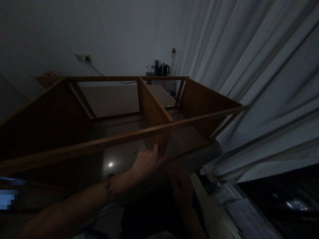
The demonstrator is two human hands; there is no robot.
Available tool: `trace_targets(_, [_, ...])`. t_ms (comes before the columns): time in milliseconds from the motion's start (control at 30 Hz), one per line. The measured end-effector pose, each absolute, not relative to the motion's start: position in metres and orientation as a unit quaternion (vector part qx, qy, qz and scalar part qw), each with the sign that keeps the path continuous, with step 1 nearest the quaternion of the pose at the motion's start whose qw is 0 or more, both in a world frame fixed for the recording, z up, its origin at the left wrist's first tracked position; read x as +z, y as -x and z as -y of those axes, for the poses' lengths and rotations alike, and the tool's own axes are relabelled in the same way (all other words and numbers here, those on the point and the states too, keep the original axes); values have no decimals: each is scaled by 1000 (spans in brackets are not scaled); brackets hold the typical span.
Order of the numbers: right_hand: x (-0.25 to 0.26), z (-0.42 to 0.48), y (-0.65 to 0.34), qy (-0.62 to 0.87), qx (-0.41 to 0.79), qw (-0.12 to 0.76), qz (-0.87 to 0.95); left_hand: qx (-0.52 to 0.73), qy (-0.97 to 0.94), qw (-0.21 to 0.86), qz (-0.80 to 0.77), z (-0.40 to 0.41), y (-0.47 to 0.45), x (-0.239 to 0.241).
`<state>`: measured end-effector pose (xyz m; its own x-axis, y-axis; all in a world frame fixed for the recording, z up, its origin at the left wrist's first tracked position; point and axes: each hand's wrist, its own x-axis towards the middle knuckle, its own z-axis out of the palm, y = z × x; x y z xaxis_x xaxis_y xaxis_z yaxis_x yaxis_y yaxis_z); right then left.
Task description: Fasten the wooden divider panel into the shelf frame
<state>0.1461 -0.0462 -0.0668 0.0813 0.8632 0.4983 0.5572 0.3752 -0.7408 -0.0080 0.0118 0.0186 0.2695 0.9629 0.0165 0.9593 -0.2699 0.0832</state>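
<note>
Dim wall [119, 33], one wooden frame [119, 138], three panels [206, 101] — left hand [146, 162] clamped on middle panel [156, 104], right hand [180, 186] — fingers unclear

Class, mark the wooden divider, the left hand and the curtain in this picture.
Wooden divider [152, 109], head view: its left side face.
Left hand [145, 162], head view: back of the hand.
Curtain [239, 71], head view: its hanging folds.

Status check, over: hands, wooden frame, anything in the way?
Left hand at middle divider, grip unclear. Right hand low, in shadow. Wooden frame ahead, open-topped. Curtain hangs close by its right end.
</note>
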Motion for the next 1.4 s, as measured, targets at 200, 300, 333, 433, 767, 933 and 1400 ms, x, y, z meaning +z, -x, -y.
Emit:
trace_targets(200, [-52, 53, -133, 572, 381, 500, 527, 49, -803, 16, -594, -13, 9, 13])
trace_targets(300, [-46, 56, -129, 565, 445, 495, 488, 41, -801, 21, -597, -13, 9, 13])
trace_targets(333, [-46, 56, -128, 560, 463, 497, 474, 40, -800, 20, -598, -13, 9, 14])
trace_targets(433, [-46, 58, -125, 540, 509, 509, 436, 43, -801, 20, -597, -13, 9, 16])
trace_targets(767, [-57, 57, -128, 441, 663, 536, 281, 42, -803, 22, -594, -13, 10, 14])
trace_targets(933, [-54, 59, -125, 424, 683, 515, 298, 48, -810, 15, -584, -13, 10, 12])
trace_targets(1400, [-70, 49, -154, 494, 186, 384, 758, 50, -808, 23, -587, -14, 10, 13])
